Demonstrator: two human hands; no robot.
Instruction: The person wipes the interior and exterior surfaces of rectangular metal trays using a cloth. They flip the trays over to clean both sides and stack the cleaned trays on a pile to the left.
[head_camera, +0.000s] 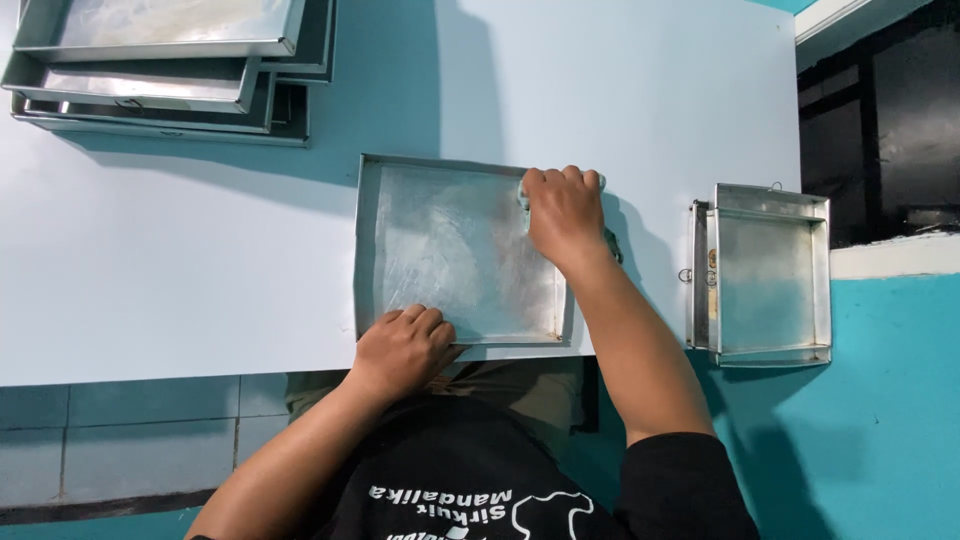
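My left hand (403, 350) grips the near rim of a square metal tray (450, 255) on the white desk (180, 260), fingers curled over its edge, while my right hand (562, 215) presses a pale cloth (524, 192) into the tray's far right corner. Stacked trays (160, 70) sit beyond my left hand; two more trays (765, 275) lie right of my right hand.

Single head-worn view, aimed almost straight down from above the wearer's chest. The white table (200, 260) is seen close, filling most of frame; its near edge and the tiled floor (120, 440) are caught at the bottom. No second view is provided.
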